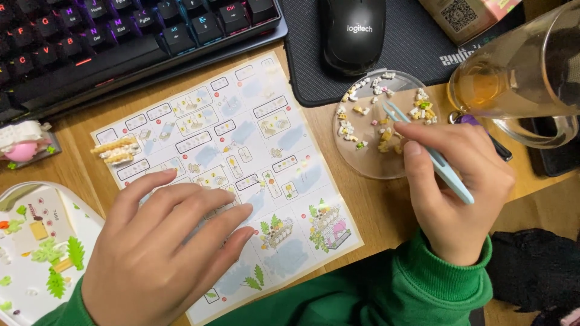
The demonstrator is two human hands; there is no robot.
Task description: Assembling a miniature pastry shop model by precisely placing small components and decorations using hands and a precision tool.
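Flat on the instruction sheet (241, 175) rests the left hand (163, 247), fingers spread and together, holding nothing, pinning the paper to the wooden desk (374, 211). Pinched in the right hand (453, 181), thumb and fingers clamped on them: pale blue tweezers (423, 145), tips reaching into the clear round dish (362, 160). Cannot tell whether the tips hold a piece; too small to make out.

Scattered in that dish: tiny building bricks (386, 115), white, yellow, a little green, most of them along the far rim. Best, judging by this, to keep the wrist low and steady, come at one brick from the side where it lies apart from its neighbours, and squeeze lightly so it does not flick out. Worth keeping the left palm down so the sheet stays put for checking the diagram.

Lying on the sheet's upper left corner: a small half-built piece (116, 151) in tan and white. Just beyond the dish: a black mouse (353, 30) on its pad. Close on the right, nearly touching the dish: a glass of amber drink (513, 78), a risk to an elbow. Further off: keyboard (121, 36) at top, white tray of green parts (42, 247) at lower left.
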